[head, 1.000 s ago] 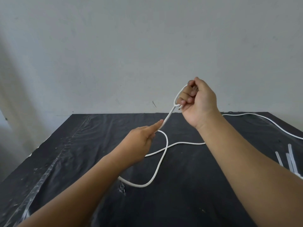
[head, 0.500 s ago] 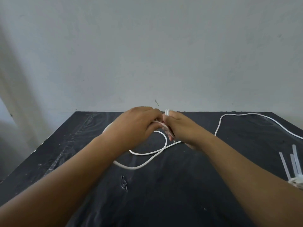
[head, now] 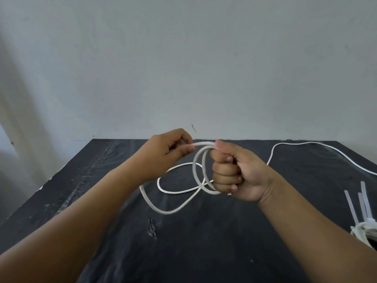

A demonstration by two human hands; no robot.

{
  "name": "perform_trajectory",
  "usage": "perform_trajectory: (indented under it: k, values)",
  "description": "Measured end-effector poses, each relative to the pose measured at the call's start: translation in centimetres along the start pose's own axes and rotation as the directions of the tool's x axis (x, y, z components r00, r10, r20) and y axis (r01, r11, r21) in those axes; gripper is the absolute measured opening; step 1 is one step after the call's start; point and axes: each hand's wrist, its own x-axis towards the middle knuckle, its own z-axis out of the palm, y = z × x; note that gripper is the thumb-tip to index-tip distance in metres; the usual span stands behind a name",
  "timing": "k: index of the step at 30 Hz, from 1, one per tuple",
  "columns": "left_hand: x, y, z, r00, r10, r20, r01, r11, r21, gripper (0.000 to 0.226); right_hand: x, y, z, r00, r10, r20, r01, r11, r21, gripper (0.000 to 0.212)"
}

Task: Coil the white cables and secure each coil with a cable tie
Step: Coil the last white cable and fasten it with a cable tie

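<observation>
The right hand (head: pixel 237 172) is clenching round the white cable (head: pixel 194 167), fist upright, with two loops now hanging from it just above the black table (head: pixel 204 252); a second ago that fist was only holding one small loop up high, and half a second ago both hands were pressing together low over the tabletop. They are now parting again: the left hand (head: pixel 167 152) is pinching the cable between thumb and fingertips just beside the right thumb, seemingly laying the newest turn over the fist. The coil is growing turn by turn, which suggests the winding is going well but is far from done. Plenty of slack is lying below the hands in wide curves on the table, and a long tail is running off behind the right wrist towards the far right edge. That tail is likely needing several more passes before any tie is going on. The cable ties (head: pixel 351 207) are waiting untouched near the right edge of the table, well apart from both hands, next to a pale bundle too cropped to identify. The loops are looking springy, so the right fist is probably needing to stay tight
</observation>
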Motion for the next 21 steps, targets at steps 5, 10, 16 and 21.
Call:
perform_trajectory:
  k: [5,10,16,21]
  values:
    - [-0.3,0.7,2.2,0.99,-0.139,0.007,0.129,0.892,-0.433,0.015,0.3,-1.6,0.2,0.98,-0.194,0.04,0.178,0.95,0.256,0.04]
    - [-1.7,0.0,4.6,0.932,-0.351,0.09,0.301,0.611,-0.732,0.024,0.8,-3.9,0.2,0.849,-0.356,-0.389,0.494,0.797,0.348,0.039]
    - [-1.7,0.2,3.5,0.898,-0.348,0.268,0.392,0.359,-0.847,0.033,1.0,-3.7,0.2,0.912,-0.282,-0.298,0.356,0.905,0.233,0.038]
    - [-1.0,0.9,3.5,0.914,-0.264,0.307,0.38,0.297,-0.876,0.054,1.7,-1.8,0.2,0.972,-0.188,-0.142,0.224,0.922,0.315,0.044]
